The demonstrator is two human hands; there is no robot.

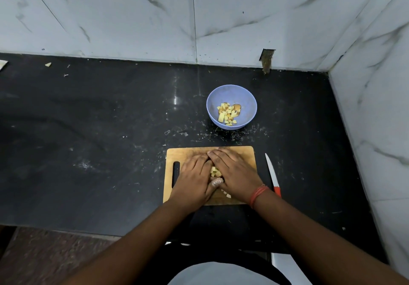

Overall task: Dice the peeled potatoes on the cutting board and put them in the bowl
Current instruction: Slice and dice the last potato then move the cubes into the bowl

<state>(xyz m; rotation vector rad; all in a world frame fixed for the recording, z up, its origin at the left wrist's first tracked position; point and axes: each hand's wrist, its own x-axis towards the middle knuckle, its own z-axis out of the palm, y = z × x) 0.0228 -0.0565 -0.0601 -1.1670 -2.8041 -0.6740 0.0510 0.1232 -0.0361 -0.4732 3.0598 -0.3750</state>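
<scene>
Fingers (218, 156) of both hands straight, cupped round pale potato cubes (215, 171), rectangular wooden cutting board (243, 151), round blue bowl (247, 98)

- A black counter (99, 129), dusted with pale crumbs and specks, runs up to a marble-tiled wall.
- A wooden cutting board (177, 155) lies flat near its front edge.
- A blue bowl (247, 98) stands behind the board, apart from it.
- A knife (272, 176) with a white blade and red handle lies just right of the board.
- A small pale scrap (48, 64) sits far left by the wall.
</scene>
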